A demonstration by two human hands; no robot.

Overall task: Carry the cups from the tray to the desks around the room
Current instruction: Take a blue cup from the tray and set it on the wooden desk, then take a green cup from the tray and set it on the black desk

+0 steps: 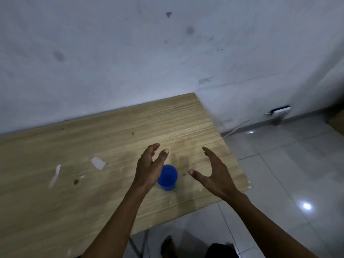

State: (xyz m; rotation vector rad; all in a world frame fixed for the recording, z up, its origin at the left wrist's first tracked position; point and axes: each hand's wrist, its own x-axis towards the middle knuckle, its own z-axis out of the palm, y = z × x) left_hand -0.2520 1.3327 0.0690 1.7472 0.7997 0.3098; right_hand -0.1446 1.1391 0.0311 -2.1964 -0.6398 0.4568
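A blue cup stood upright on the wooden bench, just below the middle of the frame and near the bench's right-hand edge. It sat well in from that edge, which looked like a deliberate choice so that it would not be knocked off.

The left hand hovered just beside the cup on its left and partly hid its side. Its fingers were spread apart and held nothing. The right hand hung to the cup's right, clear of it, also spread wide and empty. Both palms faced inward, as if flanking the cup to steady it.

Bits of white paper lay on the bench at centre left. No tray was in view.
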